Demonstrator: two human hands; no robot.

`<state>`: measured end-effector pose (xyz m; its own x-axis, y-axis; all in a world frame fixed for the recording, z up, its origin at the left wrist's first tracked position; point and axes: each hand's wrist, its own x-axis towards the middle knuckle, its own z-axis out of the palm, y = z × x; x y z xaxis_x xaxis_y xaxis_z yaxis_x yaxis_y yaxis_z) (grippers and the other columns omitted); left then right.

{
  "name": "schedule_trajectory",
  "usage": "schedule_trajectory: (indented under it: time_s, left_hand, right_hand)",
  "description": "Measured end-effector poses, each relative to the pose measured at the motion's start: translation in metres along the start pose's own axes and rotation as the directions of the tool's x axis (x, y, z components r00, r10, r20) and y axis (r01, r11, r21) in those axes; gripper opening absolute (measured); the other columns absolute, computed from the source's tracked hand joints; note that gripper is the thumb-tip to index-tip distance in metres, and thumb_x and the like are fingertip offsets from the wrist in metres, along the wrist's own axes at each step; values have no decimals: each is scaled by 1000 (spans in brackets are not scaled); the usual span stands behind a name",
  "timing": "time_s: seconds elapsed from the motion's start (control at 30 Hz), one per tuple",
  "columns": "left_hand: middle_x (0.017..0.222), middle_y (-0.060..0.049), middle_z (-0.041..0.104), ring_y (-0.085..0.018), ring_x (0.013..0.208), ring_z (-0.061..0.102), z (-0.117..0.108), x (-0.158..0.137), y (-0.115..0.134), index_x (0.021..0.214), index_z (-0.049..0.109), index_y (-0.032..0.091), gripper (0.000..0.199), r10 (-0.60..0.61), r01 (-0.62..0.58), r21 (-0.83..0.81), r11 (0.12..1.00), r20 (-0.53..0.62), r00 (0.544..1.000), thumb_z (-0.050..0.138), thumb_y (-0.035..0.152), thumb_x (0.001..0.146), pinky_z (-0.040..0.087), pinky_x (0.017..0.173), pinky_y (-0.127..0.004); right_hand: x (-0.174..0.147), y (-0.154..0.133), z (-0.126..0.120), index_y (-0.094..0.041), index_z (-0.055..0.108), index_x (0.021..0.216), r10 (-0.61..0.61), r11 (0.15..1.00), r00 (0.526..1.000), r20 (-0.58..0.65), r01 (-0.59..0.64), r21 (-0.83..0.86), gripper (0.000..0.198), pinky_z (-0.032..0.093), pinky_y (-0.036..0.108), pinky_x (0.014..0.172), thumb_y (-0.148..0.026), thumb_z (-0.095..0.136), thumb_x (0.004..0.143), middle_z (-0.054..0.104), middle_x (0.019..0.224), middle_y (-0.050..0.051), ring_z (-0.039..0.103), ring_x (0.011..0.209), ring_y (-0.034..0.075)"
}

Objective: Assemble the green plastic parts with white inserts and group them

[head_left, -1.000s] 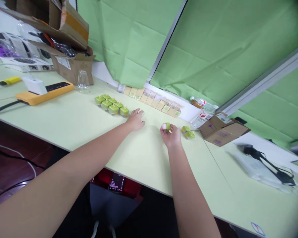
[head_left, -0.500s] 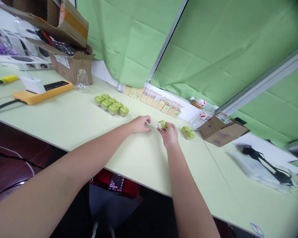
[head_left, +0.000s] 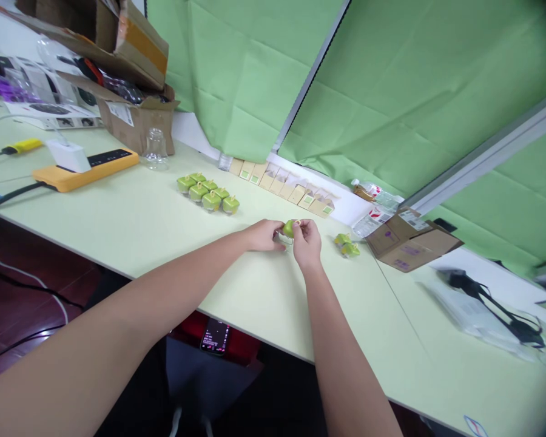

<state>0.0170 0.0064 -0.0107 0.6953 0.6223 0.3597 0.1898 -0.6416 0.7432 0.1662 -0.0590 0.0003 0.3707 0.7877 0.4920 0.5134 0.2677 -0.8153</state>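
Observation:
My left hand (head_left: 264,235) is closed around a small clear plastic cup (head_left: 286,244) just above the table. My right hand (head_left: 307,241) pinches a green lid (head_left: 289,229) by its pale tip and holds it at the cup's mouth; whether it is seated I cannot tell. To the left stands a cluster of several clear cups with green lids (head_left: 210,201). A few more green-lidded pieces (head_left: 347,245) sit on the table just right of my right hand.
Small tan boxes (head_left: 279,183) line the back edge. An orange power strip (head_left: 86,170), a clear jar (head_left: 155,150) and an open carton (head_left: 134,121) are at left. Plastic bottles (head_left: 373,213) and a cardboard box (head_left: 409,241) stand at right. A phone (head_left: 215,337) lies below the table edge.
My hands have come together. The green lid, held sideways and apart from the cup before, is now turned upright and brought onto the cup's mouth.

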Motion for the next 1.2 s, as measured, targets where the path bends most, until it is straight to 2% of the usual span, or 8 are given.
schedule_trajectory:
  time_s: [0.3, 0.53, 0.8, 1.2]
  left_hand:
    - [74, 1, 59, -14, 64, 51, 2, 2, -1, 83, 57, 19, 37, -32, 32, -12, 999, -7, 999, 79, 40, 63, 36, 58, -26]
    - [78, 1, 60, -14, 67, 52, 4, 2, -5, 94, 59, 17, 42, -14, 14, -110, 994, -2, 1000, 79, 35, 62, 39, 61, -26]
    - [76, 3, 56, -13, 67, 50, 4, 3, -7, 96, 56, 18, 44, -15, 13, -109, 994, -16, 1000, 79, 36, 62, 39, 61, -25]
    - [80, 1, 61, -14, 68, 52, 7, 4, -13, 98, 57, 18, 46, 3, -2, -155, 988, 1, 1000, 79, 35, 62, 41, 63, -25]
  right_hand:
    - [1, 4, -1, -21, 53, 89, -1, 999, 999, 43, 2, -35, 21, 48, 30, 77, -42, 55, 86, 62, 87, 0, 59, 79, 15]
    - [1, 6, -4, -22, 52, 85, 23, 997, 996, 84, -16, -81, 22, 45, 31, 77, -44, 55, 85, 62, 85, 0, 57, 79, 17]
    - [1, 7, -5, -22, 53, 84, 17, 991, 993, 121, -1, -136, 23, 43, 32, 79, -45, 54, 85, 61, 84, 0, 57, 82, 18]
    - [3, 10, -9, -23, 54, 85, 2, 988, 993, 117, 16, -154, 23, 46, 32, 76, -46, 54, 85, 66, 88, 3, 61, 84, 19]
